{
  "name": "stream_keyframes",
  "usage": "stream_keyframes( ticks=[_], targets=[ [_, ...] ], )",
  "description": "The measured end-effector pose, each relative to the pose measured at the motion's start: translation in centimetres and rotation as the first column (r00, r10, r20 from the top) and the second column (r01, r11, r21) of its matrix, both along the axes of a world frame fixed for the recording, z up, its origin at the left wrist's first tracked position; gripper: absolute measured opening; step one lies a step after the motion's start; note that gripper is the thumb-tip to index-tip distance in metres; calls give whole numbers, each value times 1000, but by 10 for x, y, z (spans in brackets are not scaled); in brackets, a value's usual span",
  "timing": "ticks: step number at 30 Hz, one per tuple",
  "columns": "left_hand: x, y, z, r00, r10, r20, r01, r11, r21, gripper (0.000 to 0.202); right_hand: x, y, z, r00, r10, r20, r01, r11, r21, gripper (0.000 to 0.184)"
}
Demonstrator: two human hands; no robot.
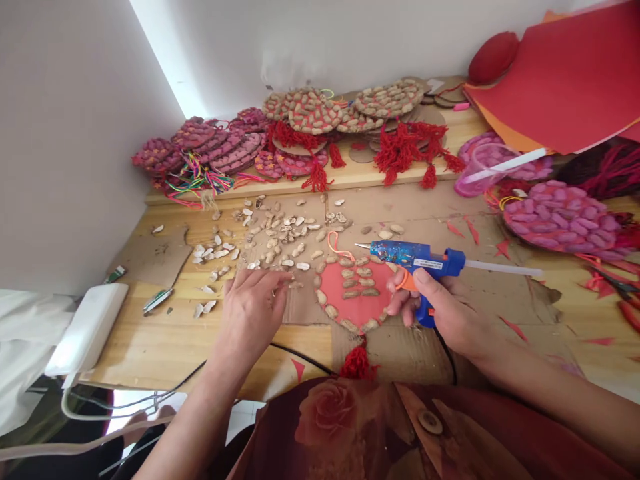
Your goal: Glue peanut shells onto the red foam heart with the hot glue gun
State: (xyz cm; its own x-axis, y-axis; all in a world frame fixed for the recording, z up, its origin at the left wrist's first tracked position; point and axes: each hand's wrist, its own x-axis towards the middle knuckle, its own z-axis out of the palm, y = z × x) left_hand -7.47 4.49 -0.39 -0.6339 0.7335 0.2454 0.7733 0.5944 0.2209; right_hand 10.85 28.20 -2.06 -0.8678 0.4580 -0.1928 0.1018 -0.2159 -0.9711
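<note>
My right hand (445, 310) is wrapped round the grip of a blue glue gun (417, 257), a finger on its orange trigger. The nozzle points left, just above a red heart-shaped card (353, 297) edged and partly filled with peanut shells. A red tassel (356, 363) hangs from the heart's lower tip. My left hand (250, 310) lies palm down on the cardboard left of the heart. Its fingertips reach a scatter of loose peanut shells (273, 237); the fingers look bunched, and I cannot see anything between them.
Finished shell-covered discs with red tassels (350, 117) and pink-painted ones (215, 147) are piled along the back. More pink pieces (563, 217) and red paper sheets (565, 73) lie at the right. A white box (87, 327) sits at the table's left edge. A black cord (300, 353) crosses the front.
</note>
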Motion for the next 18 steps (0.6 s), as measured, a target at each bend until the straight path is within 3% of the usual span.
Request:
stream_keyframes(
  ticks=[5,12,15,18],
  targets=[
    [-9,22,4,998,-40,-38,42,998,41,10,-2,0,4,1000,-17,8,18,1000,-14,44],
    [-27,73,4,999,-36,-19,34,994,-101,5,-2,1,2,1000,-1,9,1,1000,-7,42],
    [-30,78,2,1000,-27,-15,24,991,-133,7,-2,2,1,1000,8,6,-8,1000,-3,42],
    [-33,66,9,999,-35,31,38,996,-87,6,-1,1,1,1000,1,0,-1,1000,-19,43]
  ],
)
